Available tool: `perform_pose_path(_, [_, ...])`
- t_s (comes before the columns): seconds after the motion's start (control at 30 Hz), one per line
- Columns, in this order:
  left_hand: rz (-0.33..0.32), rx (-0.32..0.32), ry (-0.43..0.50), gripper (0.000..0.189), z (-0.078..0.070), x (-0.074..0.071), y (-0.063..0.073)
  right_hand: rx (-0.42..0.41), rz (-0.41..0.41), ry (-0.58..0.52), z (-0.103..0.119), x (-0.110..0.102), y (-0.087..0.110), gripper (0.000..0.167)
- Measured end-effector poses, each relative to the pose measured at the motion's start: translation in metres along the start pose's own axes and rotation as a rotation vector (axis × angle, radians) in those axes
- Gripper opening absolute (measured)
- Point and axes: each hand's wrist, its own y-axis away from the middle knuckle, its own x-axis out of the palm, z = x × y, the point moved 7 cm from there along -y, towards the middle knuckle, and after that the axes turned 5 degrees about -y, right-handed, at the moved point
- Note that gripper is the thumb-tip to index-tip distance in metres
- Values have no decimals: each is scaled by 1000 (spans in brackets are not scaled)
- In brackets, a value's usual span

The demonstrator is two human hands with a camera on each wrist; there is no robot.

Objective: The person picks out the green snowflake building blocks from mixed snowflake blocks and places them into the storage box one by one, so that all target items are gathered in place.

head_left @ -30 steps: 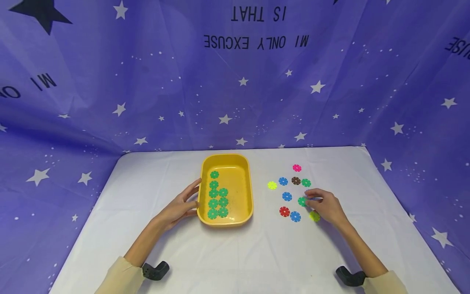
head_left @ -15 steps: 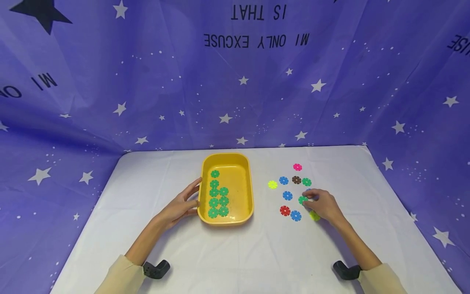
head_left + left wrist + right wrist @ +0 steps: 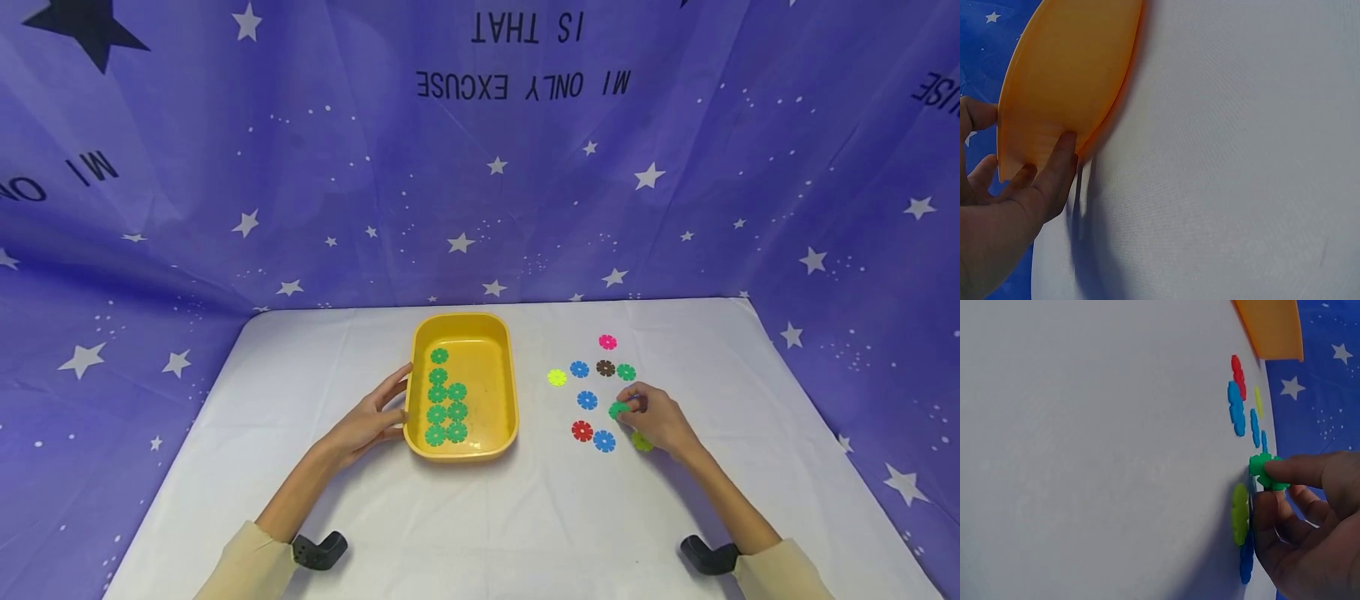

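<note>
My right hand (image 3: 660, 421) pinches a green notched plastic disc (image 3: 1261, 464) between thumb and forefinger, tilted up from the white table in the right wrist view. A lime disc (image 3: 642, 442) and a blue disc (image 3: 1247, 559) lie under and beside that hand. My left hand (image 3: 369, 423) rests its spread fingers against the left outer wall of a yellow tray (image 3: 513, 392); the left wrist view shows the fingertips (image 3: 1067, 140) on its side. Inside the tray, several green discs (image 3: 437, 414) lie in two columns along the left.
Loose discs lie right of the tray: a pink one (image 3: 607, 342), a brown one (image 3: 605, 368), another green one (image 3: 626, 372), a yellow one (image 3: 557, 378), a red one (image 3: 582, 431) and several blue ones (image 3: 587, 401). A purple star-print cloth (image 3: 480, 200) hangs behind the table.
My right hand has shifted slightly leftward and its fingers have closed on the green disc. A blue disc behind them is now covered. The left hand and tray have stayed put.
</note>
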Motion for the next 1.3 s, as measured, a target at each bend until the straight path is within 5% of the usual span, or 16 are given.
perform_pose_path(0.47, [3, -6, 8, 89, 2, 0, 1, -70, 91, -279, 55, 26, -3, 27])
perform_pose_path(1.03, [4, 2, 12, 88, -2, 1, 0, -71, 233, -551, 140, 94, -31, 31])
perform_pose_path(1.3, [-1, -4, 15, 88, 0, 0, -1, -87, 225, -559, 165, 114, -41, 29])
